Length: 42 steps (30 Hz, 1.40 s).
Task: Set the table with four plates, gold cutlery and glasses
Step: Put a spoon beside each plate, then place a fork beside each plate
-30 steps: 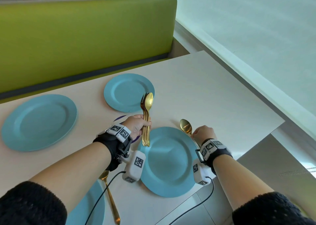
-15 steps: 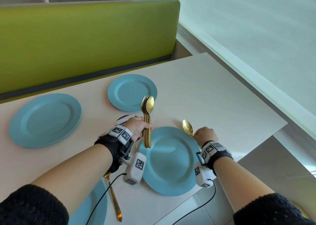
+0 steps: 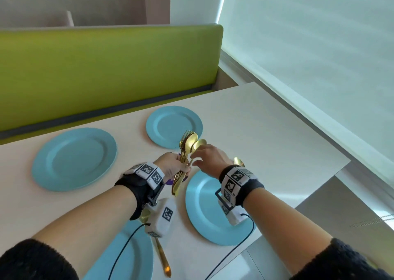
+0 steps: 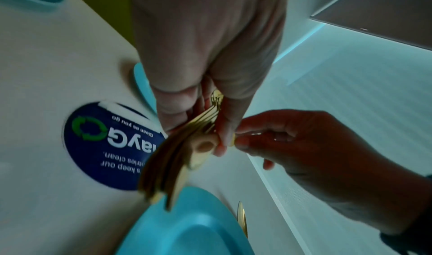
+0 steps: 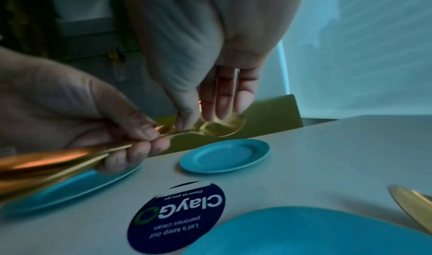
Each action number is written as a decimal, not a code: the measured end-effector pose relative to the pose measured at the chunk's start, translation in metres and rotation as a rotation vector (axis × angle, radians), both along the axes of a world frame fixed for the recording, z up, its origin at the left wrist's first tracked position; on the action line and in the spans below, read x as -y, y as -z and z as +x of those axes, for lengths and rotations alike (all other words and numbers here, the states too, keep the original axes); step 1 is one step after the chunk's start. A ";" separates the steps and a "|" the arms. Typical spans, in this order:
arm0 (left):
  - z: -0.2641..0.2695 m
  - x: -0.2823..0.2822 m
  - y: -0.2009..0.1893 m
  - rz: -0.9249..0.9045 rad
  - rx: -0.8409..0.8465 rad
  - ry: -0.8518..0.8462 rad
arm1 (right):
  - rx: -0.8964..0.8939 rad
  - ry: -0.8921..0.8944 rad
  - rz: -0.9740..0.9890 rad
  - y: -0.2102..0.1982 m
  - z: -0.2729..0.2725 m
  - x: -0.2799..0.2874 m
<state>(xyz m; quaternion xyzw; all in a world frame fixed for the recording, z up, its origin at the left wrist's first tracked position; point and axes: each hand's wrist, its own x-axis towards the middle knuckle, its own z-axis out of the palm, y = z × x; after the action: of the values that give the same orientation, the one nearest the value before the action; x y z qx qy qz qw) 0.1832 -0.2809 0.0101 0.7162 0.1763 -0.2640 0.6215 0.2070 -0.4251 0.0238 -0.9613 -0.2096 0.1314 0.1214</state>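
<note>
The left hand [image 3: 172, 164] is gripping a bundle of gold cutlery [image 3: 185, 151] above the table [image 3: 266, 143], fingers curled tight round the handles. The right hand [image 3: 210, 159] is pinching one spoon [image 3: 199, 145] at the bundle's 2 o'clock side, thumb against what are probably two fingers, the rest loosely extended. Four blue plates [image 3: 74, 158] are lying on the table; another spoon [image 3: 238, 162] is sitting at the near plate's [image 3: 204, 207] 1 o'clock.

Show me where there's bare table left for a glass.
Bare table lies right of the far small plate, out to the window edge. Crowded: the centre, where both hands work the cutlery bundle above the sticker.
</note>
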 end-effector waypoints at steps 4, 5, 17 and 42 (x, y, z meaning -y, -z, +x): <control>-0.010 -0.023 -0.003 0.137 0.059 0.145 | 0.036 -0.128 -0.072 -0.004 -0.016 -0.024; -0.013 -0.030 -0.005 0.148 0.065 0.178 | 0.055 -0.145 -0.083 -0.005 -0.020 -0.029; 0.002 -0.082 -0.008 0.157 0.112 0.088 | -0.004 -0.117 -0.236 -0.009 -0.002 -0.056; 0.129 -0.129 0.052 0.073 -0.024 -0.323 | -0.138 0.514 -0.365 0.076 0.257 -0.012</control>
<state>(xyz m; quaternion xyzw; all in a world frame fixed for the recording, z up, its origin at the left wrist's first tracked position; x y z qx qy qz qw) 0.3119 -0.1518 -0.0414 0.6975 0.3059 -0.1625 0.6273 0.4641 -0.4132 -0.0526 -0.9774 0.0760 0.1969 -0.0098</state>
